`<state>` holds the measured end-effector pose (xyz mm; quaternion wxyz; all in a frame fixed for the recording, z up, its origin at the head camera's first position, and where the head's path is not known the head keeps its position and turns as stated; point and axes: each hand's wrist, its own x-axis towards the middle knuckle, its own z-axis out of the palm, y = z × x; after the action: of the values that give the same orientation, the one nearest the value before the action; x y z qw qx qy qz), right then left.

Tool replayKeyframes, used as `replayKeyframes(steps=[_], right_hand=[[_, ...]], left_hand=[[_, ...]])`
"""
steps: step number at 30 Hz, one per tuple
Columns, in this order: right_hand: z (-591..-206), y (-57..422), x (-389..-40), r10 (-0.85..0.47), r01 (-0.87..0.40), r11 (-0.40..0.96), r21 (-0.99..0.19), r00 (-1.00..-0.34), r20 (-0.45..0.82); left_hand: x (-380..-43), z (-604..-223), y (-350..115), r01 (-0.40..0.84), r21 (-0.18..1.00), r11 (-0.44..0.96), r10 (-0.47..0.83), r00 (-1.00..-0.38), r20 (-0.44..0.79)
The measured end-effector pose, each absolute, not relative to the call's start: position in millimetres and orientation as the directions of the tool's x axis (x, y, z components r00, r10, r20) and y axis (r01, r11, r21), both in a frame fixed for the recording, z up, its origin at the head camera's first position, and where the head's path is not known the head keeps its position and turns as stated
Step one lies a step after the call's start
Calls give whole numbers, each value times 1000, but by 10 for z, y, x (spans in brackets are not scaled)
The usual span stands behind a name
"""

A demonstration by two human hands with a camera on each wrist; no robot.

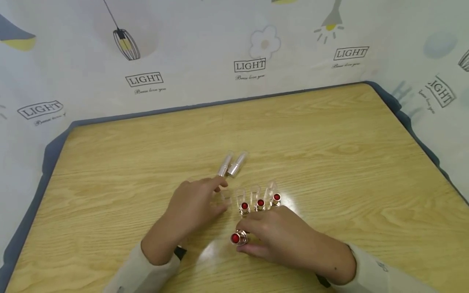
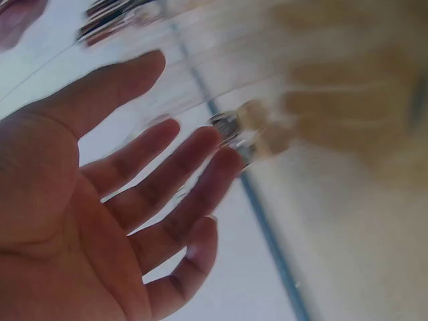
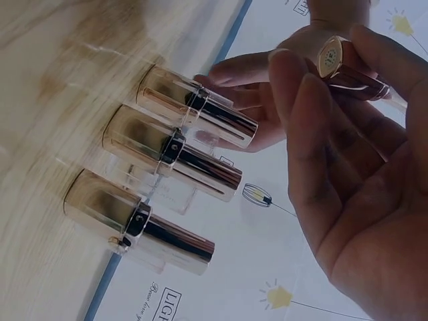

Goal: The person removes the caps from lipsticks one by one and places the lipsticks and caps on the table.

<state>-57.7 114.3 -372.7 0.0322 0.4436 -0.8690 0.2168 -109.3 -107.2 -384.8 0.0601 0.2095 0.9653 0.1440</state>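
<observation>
My right hand (image 1: pixel 282 234) pinches an uncapped lipstick (image 1: pixel 239 237) between thumb and fingers, its red tip uppermost in the head view. In the right wrist view the base of this lipstick (image 3: pixel 331 59) faces the camera. Just beyond that hand stand three uncapped lipsticks in a row: one on the left (image 1: pixel 244 208), one in the middle (image 1: pixel 260 204) and one on the right (image 1: pixel 276 199). Behind them are several clear caps (image 1: pixel 255 189). My left hand (image 1: pixel 192 203) has its loosely bent fingers (image 2: pixel 200 144) apart and holds nothing, close to the leftmost clear cap (image 1: pixel 226 195).
Two lipsticks with clear caps, a left one (image 1: pixel 225 166) and a right one (image 1: pixel 237 165), lie side by side past my left fingertips. Everything is on a wood-grain table (image 1: pixel 146 150). A printed curtain (image 1: pixel 198 44) borders the table's far and side edges.
</observation>
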Motion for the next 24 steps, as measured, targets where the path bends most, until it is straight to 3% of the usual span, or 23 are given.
replayKeyframes(steps=[9, 17, 24], right_hand=[[-3731, 1161, -610, -731, -764, 548, -340, -635, 250], [-3705, 1171, -629, -691, -730, 589, -346, -677, 253], [-3726, 1160, -639, -648, -721, 595, -354, -691, 318]], left_hand=[[-926, -3462, -1233, 425, 331, 843, 433, -900, 53], [-749, -3315, -1224, 618, 423, 663, 559, -784, 269], [-720, -3359, -1193, 651, 512, 560, 640, -733, 232]])
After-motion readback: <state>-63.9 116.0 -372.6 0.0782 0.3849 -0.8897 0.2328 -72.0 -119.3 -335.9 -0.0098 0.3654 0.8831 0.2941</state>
